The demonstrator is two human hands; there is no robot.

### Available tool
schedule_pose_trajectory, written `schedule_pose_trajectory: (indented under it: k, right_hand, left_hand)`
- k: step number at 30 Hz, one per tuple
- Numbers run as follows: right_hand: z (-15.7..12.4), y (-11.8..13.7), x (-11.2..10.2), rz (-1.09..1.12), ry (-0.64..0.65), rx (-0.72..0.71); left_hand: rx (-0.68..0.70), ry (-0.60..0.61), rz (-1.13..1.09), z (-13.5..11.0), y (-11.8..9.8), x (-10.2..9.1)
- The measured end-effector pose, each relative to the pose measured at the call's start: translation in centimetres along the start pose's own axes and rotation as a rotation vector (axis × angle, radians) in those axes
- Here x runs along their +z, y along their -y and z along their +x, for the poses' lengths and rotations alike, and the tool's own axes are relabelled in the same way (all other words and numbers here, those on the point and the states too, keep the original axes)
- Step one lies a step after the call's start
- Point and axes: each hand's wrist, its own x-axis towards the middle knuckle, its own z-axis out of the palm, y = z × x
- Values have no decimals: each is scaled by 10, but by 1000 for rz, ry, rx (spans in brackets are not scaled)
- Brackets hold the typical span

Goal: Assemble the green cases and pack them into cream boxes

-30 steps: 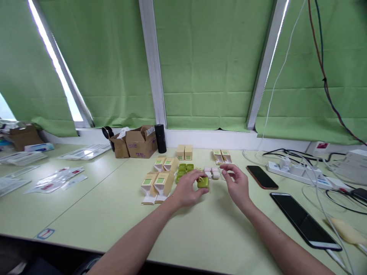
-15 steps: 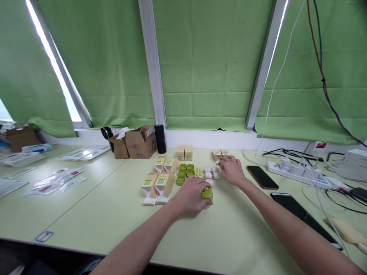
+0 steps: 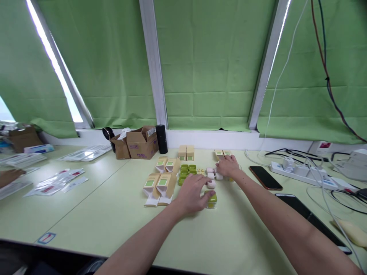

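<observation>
My left hand (image 3: 192, 194) is at the middle of the table with its fingers apart. Its thumb touches a small green-lidded case (image 3: 211, 198) with a clear base, and a white rounded piece (image 3: 211, 184) lies under its forefinger. My right hand (image 3: 228, 167) reaches farther back, fingertips closed at the edge of a cluster of white rounded pieces (image 3: 218, 176); its grip is partly hidden. Left of the cluster lie tiny pale-yellow pieces (image 3: 200, 171) and several green open trays (image 3: 184, 173). Cream cartons with green windows (image 3: 163, 183) stand with flaps open beyond my left wrist.
Closed cream boxes (image 3: 186, 152) and two more window cartons (image 3: 223, 152) stand at the back. Phones (image 3: 265, 178), a power strip (image 3: 301, 175) and cables lie right. Cardboard boxes (image 3: 142, 143) and a black cylinder (image 3: 161, 139) stand back left. Another person's hand (image 3: 10, 178) is at far left.
My left hand has loosened from the green-lidded case, which now stands beside its thumb. My right hand has shifted slightly down toward the white pieces. Another person's hand has appeared at far left.
</observation>
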Motion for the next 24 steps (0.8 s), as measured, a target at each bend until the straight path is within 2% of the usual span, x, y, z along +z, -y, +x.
schedule_pose_trajectory:
  k: [4, 10, 16, 18, 20, 24]
  right_hand:
    - [-3, 1, -1, -10, -66, -34]
    - [-23, 4, -18, 14, -277, -104]
    - [-70, 19, -32, 52, -440, -175]
    - [-90, 24, -32, 153, -566, -277]
    - [-108, 28, -29, 242, -637, -371]
    - [-137, 34, -17, 352, -626, -593]
  left_hand:
    - [-114, -177, -82, 4, 6, 3]
    - [-286, -368, -321, 9, 14, 3]
    - [-382, -424, -569, 14, 20, 6]
    - [-419, -417, -646, 17, 22, 7]
    - [-473, -403, -710, 19, 23, 6]
    - [-595, -395, -799, 21, 26, 3]
